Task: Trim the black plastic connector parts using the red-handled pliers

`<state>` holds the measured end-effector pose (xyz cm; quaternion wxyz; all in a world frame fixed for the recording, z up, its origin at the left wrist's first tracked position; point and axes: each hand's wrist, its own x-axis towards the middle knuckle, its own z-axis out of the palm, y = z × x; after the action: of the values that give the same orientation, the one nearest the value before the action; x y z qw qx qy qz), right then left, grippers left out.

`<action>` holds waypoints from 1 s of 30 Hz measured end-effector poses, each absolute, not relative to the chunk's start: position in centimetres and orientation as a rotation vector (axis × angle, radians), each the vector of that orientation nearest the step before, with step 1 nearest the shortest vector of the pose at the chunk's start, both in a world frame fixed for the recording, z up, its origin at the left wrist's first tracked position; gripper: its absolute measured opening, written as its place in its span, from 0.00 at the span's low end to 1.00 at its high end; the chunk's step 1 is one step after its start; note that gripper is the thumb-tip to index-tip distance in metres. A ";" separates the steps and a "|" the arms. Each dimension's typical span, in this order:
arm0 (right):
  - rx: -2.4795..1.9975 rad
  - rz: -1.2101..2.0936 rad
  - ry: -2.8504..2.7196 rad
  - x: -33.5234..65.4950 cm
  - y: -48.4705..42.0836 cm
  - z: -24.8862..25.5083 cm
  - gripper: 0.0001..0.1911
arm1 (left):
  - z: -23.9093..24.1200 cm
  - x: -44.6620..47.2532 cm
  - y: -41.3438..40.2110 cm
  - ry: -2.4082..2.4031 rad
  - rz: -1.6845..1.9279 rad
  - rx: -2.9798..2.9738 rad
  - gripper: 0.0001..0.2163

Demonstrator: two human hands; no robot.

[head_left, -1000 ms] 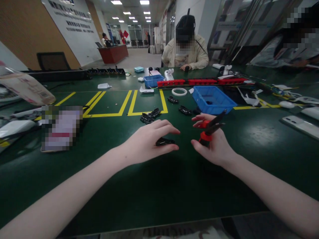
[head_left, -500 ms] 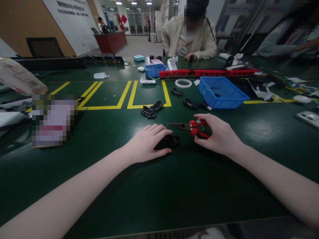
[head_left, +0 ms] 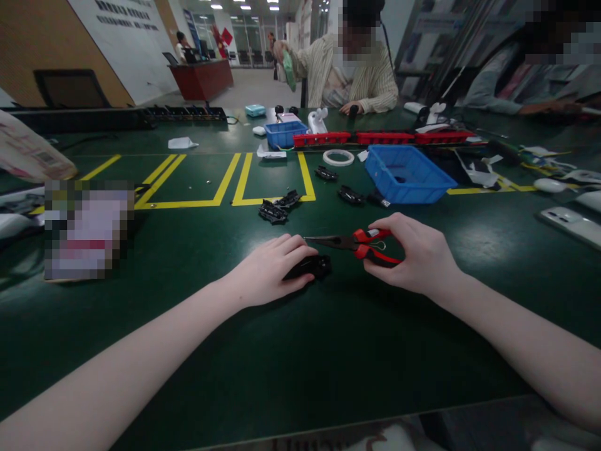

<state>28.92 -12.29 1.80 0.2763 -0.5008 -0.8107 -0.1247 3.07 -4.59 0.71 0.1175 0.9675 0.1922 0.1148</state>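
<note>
My left hand (head_left: 279, 269) is closed round a black plastic part (head_left: 321, 267) on the green table; its fingers hide much of the part. In my right hand (head_left: 416, 250) are red-handled needle-nose pliers (head_left: 345, 242), held by the handles with the jaws pointing left. The pliers' tip lies just above my left fingers, and whether it touches anything cannot be made out. Beyond my left hand are two similar black parts, one nearer (head_left: 273, 212) and one just behind it (head_left: 288, 199). Two more lie farther right, one in front (head_left: 350, 195) and one behind (head_left: 325, 173).
A blue bin (head_left: 408, 178) stands beyond my right hand, with a tape roll (head_left: 339, 158) to its left. Behind are a smaller blue bin (head_left: 285, 134) and a long red strip (head_left: 382, 138). A phone (head_left: 570, 227) lies at right. A person (head_left: 361, 75) sits opposite.
The view has shifted slightly to the right. The pliers' handles have spread wider in my right hand. The person opposite has raised an arm, with something green in the hand.
</note>
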 end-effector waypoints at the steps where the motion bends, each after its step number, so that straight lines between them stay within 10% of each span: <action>1: -1.338 -0.350 -2.172 28.9 -12.3 1.8 0.17 | 0.7 3.1 -4.6 0.560 0.332 2.835 0.16; 15: -1.254 -0.362 -2.115 28.3 -13.1 2.4 0.17 | 1.8 3.1 -5.6 0.618 0.519 2.671 0.15; 30: -1.130 0.029 -2.256 26.0 -14.5 2.5 0.16 | 0.8 9.5 -13.1 0.539 0.762 1.136 0.12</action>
<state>25.98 -14.47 2.46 0.3041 -0.4264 -0.8518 0.0110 9.52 -13.09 0.75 0.7417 0.5184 0.2457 0.3476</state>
